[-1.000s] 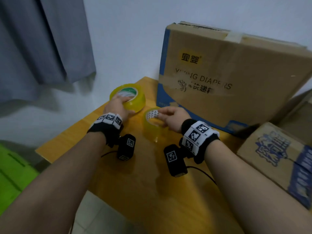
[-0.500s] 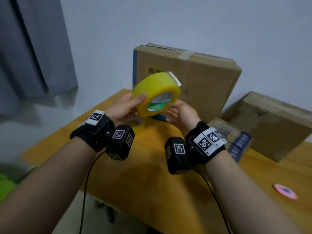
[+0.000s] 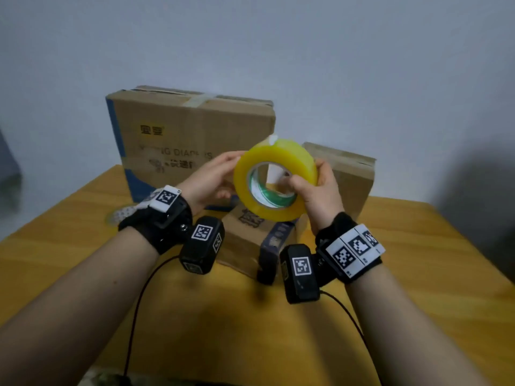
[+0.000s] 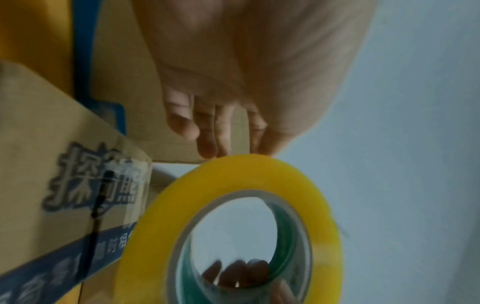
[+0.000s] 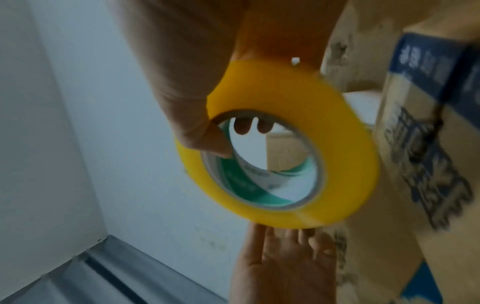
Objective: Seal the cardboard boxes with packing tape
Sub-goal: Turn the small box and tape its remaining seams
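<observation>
**Tape roll in hand, free end not yet found**

At far left a large brown cardboard box with a blue edge [image 3: 189, 140] stands upright on the yellow wooden bench [image 3: 418, 246]. Just right of it, the left hand [image 3: 207, 181] steadies the roll with straight fingers [image 4: 207, 131] resting on its rim. The wide yellow roll of packing tape [image 3: 274, 179] is held up in the air above a small printed cardboard box [image 3: 245, 238] lying near. The right hand [image 3: 317, 196] grips the roll, thumb hooked into the core. A plain brown box [image 3: 351, 176] leans at far right. The step looks like hunting the tape's end; next, a fingernail must lift it near the pale tab on top.
</observation>
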